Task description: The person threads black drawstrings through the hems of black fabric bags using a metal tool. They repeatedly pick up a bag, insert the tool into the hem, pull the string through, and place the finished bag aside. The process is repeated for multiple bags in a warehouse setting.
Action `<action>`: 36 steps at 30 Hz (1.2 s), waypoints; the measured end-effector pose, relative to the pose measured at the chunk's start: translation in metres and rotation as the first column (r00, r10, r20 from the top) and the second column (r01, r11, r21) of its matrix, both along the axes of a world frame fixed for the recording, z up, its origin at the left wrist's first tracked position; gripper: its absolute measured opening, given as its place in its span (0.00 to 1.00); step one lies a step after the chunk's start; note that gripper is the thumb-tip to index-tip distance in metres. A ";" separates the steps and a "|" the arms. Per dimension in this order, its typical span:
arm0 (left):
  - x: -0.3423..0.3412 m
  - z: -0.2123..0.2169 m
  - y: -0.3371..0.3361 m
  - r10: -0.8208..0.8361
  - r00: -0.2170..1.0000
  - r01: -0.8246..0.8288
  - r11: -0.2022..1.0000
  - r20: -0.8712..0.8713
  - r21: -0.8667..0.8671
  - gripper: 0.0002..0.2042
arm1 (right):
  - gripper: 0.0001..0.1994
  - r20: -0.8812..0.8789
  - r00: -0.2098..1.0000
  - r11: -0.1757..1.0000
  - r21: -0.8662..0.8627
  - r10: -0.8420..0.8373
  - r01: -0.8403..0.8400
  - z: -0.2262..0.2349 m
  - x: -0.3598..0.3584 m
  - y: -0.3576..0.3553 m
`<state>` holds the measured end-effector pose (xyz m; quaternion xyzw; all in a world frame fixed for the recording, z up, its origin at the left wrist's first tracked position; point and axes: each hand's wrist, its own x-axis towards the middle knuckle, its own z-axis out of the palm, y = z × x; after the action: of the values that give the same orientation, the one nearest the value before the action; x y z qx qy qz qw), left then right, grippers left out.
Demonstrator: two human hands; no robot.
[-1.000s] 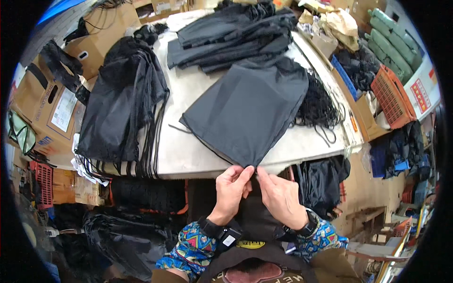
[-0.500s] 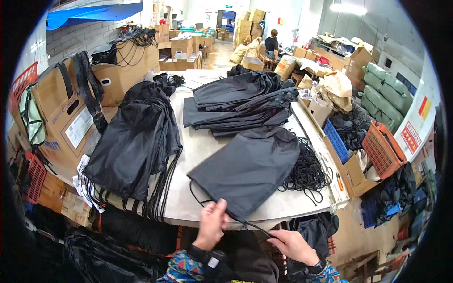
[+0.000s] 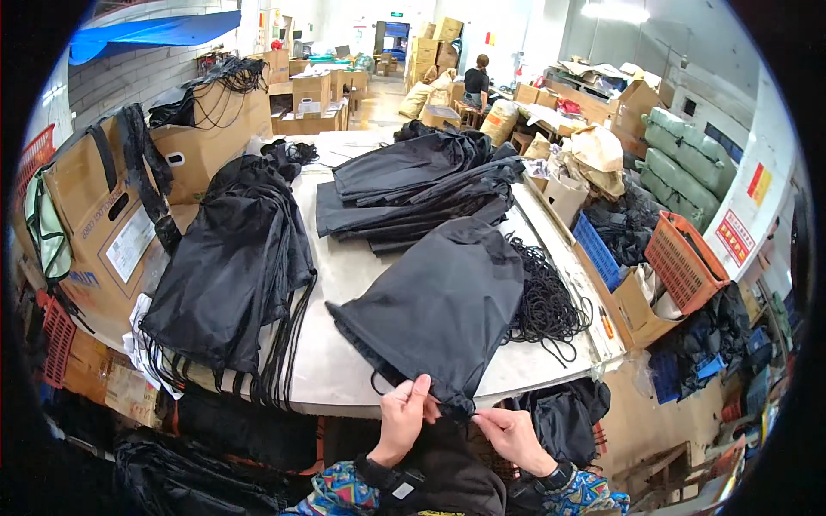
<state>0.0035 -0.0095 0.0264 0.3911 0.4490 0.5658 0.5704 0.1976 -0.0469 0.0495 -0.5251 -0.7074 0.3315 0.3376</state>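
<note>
Left hand (image 3: 404, 419) raised from lower edge, fingers (image 3: 420, 389) pinched on gathered corner of black drawstring bag (image 3: 439, 305), bag spread flat on table (image 3: 344, 361) beyond fingertips, right hand (image 3: 512, 437) just right, fingers clamped on same corner, cord pile (image 3: 542, 301) farther right.

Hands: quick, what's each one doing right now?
Left hand: closed, pinching the black bag at its corner.
Right hand: closed, pinching the same corner.

Bright, even indoor light fell from a ceiling lamp (image 3: 602, 9) glaring white at the top edge. Shadows were soft. Straight lines bowed near the black circular rim (fisheye distortion); distant boxes looked soft.
</note>
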 end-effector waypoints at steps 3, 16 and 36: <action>-0.005 0.001 -0.004 -0.074 0.977 0.075 0.997 -0.200 -0.002 0.21 | 0.09 -0.466 0.863 0.885 -0.463 -0.192 -0.053 -0.013 0.002 -0.003; -0.070 -0.011 0.032 -0.139 0.975 0.127 0.988 0.171 0.083 0.21 | 0.08 -0.193 0.980 0.806 -0.589 -0.057 -0.069 0.045 0.050 0.008; 0.006 -0.002 -0.002 -0.165 0.981 0.188 0.942 -0.105 0.276 0.11 | 0.05 0.164 0.983 0.989 0.108 0.086 -0.105 -0.001 -0.018 0.005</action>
<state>0.0100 -0.0120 0.0244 0.5302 0.3484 0.5549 0.5381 0.1797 -0.0416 0.0489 -0.4946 -0.7745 0.2630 0.2939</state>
